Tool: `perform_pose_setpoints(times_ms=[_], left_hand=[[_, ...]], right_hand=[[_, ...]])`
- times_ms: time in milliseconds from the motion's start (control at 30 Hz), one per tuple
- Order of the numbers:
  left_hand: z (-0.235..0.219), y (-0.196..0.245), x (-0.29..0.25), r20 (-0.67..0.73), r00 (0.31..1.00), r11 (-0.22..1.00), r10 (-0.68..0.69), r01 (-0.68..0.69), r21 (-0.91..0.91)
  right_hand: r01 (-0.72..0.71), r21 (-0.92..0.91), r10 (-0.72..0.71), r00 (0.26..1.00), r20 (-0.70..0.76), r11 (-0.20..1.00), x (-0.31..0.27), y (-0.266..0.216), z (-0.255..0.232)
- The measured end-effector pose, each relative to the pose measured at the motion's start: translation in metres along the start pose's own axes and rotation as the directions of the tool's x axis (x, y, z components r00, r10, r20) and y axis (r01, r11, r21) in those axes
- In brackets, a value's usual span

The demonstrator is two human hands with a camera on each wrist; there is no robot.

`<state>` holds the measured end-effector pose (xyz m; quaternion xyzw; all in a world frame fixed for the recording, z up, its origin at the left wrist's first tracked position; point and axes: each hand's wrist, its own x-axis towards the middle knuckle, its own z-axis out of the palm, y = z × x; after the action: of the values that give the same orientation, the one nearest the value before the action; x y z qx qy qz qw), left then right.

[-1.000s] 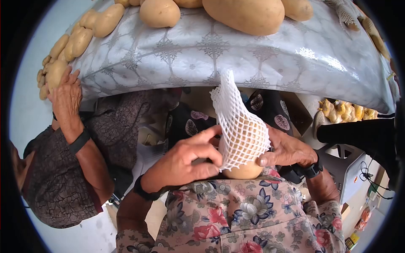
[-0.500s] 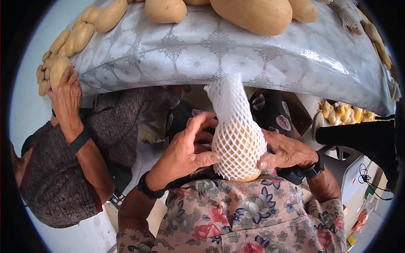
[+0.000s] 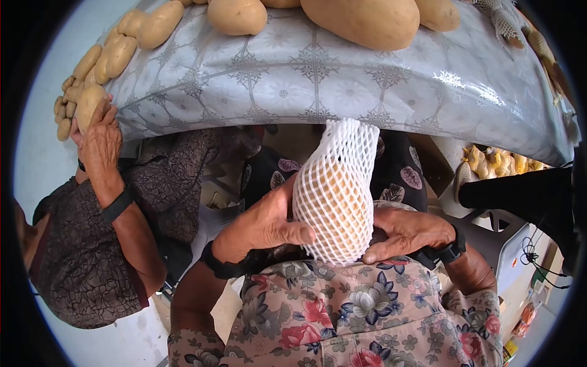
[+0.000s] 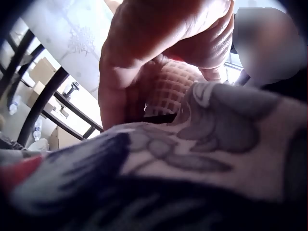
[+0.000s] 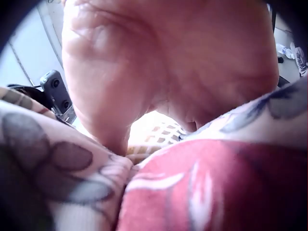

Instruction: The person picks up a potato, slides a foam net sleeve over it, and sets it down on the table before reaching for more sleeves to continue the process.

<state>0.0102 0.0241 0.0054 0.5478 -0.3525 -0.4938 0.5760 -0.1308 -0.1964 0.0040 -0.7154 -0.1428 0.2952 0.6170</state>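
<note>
A tan fruit in a white foam net sleeve (image 3: 333,196) stands upright against my floral shirt (image 3: 361,312), just below the table edge. The net covers it from top to bottom. My left hand (image 3: 269,223) grips its left side, thumb across the front. My right hand (image 3: 406,232) cups the lower right side with fingers curled under it. In the left wrist view the left hand (image 4: 159,38) sits over the net (image 4: 168,89). The right wrist view shows the right hand (image 5: 168,62) close up, with a strip of net (image 5: 154,137) below.
A table with a silver patterned cloth (image 3: 293,79) carries several bare tan fruits (image 3: 367,21). Another person at the left rests a hand (image 3: 98,140) on a fruit by the table's corner. Netted fruits (image 3: 495,162) lie under the table at right, near a grey stool (image 3: 507,238).
The net has been drawn down over the fruit: the bare bottom is now covered and the loose top tail has shrunk to a rounded cap. Both hands shifted lower on it.
</note>
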Motion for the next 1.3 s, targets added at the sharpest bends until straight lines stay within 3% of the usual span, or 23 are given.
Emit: perform_pose_setpoints(times_ms=[67,167,200,233,300,400,500,533,733,800,833,1100,1167,1200,1300], left_hand=[[0.002,0.0,0.002,-0.013,1.0,0.994,-0.025,0.023,-0.104],[0.007,-0.004,-0.003,-0.041,0.997,0.989,-0.068,0.062,-0.131],[0.009,-0.003,-0.004,-0.053,0.996,0.99,-0.073,0.066,-0.122],[0.009,-0.001,-0.004,-0.042,0.996,0.996,-0.076,0.074,-0.048],[0.009,0.001,-0.005,-0.017,0.996,0.992,-0.083,0.085,0.095],[0.014,-0.001,-0.007,0.012,0.995,0.964,-0.101,0.095,0.247],[0.015,0.009,-0.014,-0.028,0.987,0.875,-0.157,0.152,0.459],[0.017,0.012,-0.017,-0.045,0.98,0.85,-0.194,0.191,0.491],[0.028,0.014,-0.026,-0.13,0.961,0.755,-0.243,0.272,0.597],[0.029,0.012,-0.026,-0.149,0.948,0.735,-0.28,0.312,0.602],[0.028,0.01,-0.027,-0.134,0.958,0.748,-0.254,0.282,0.601],[0.024,-0.006,-0.022,-0.035,0.993,0.816,-0.111,0.111,0.567],[0.023,0.002,-0.016,-0.052,0.985,0.871,-0.166,0.171,0.461],[0.022,0.008,-0.015,-0.083,0.987,0.862,-0.138,0.16,0.481],[0.021,0.014,-0.011,-0.21,0.978,0.879,0.003,0.097,0.467]], right_hand=[[0.121,-0.076,-0.118,0.992,0.035,0.99,0.003,0.003,0.002],[0.066,0.072,-0.07,0.996,0.059,0.995,-0.005,0.0,-0.013],[-0.098,-0.017,0.099,0.992,0.079,0.995,-0.017,0.002,-0.026],[-0.032,0.097,0.044,0.991,-0.126,0.995,-0.023,-0.01,-0.028],[0.025,0.113,0.003,0.971,-0.237,0.993,-0.025,-0.01,-0.03],[-0.108,0.208,0.117,0.993,-0.029,0.972,-0.013,-0.028,-0.021],[0.015,0.45,0.038,0.993,-0.109,0.893,0.005,-0.02,-0.007],[0.022,0.479,0.017,0.997,-0.076,0.877,0.007,-0.014,-0.007],[-0.011,0.547,0.015,1.0,-0.003,0.837,0.014,-0.017,-0.009],[-0.01,0.445,0.011,1.0,0.001,0.896,0.015,-0.015,-0.011],[-0.008,0.392,0.009,1.0,0.001,0.92,0.016,-0.015,-0.011],[0.012,0.472,-0.001,1.0,-0.024,0.882,0.013,-0.005,-0.001],[0.035,0.502,-0.019,0.999,-0.037,0.864,0.013,-0.005,-0.003],[0.084,0.545,-0.051,0.996,-0.075,0.834,0.014,-0.006,-0.004],[0.251,0.426,-0.103,0.935,-0.34,0.869,0.012,-0.026,-0.009]])
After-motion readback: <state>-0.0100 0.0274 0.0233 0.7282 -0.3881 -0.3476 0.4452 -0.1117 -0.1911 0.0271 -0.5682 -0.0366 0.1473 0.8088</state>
